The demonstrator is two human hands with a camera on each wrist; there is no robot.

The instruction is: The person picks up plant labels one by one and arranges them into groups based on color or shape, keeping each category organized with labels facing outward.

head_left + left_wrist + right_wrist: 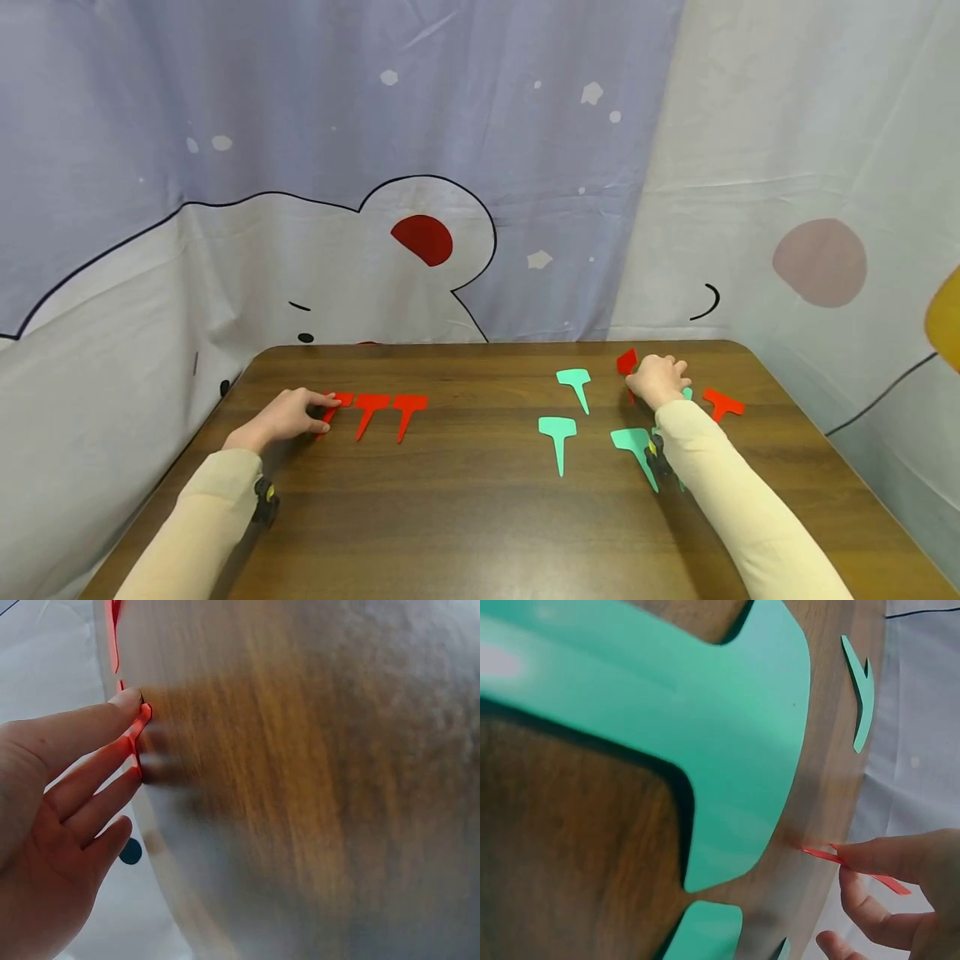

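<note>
Near the table's left side my left hand (283,417) holds a red T-shaped plant label (344,399) between thumb and fingertips. In the left wrist view that red label (142,718) shows edge-on at the fingertips. Two more red labels (372,403) (409,405) lie beside it in a row. At the back right my right hand (657,380) pinches another red plant label (627,362) between thumb and finger. The right wrist view shows this red label (891,883) sticking out on both sides of the pinch, tilted off the tabletop.
Green labels of the same shape (573,378) (557,428) (632,438) lie right of the middle. Others are partly hidden under the right arm. One red label (723,402) lies right of that arm. A patterned curtain (525,167) hangs behind the brown table (465,517).
</note>
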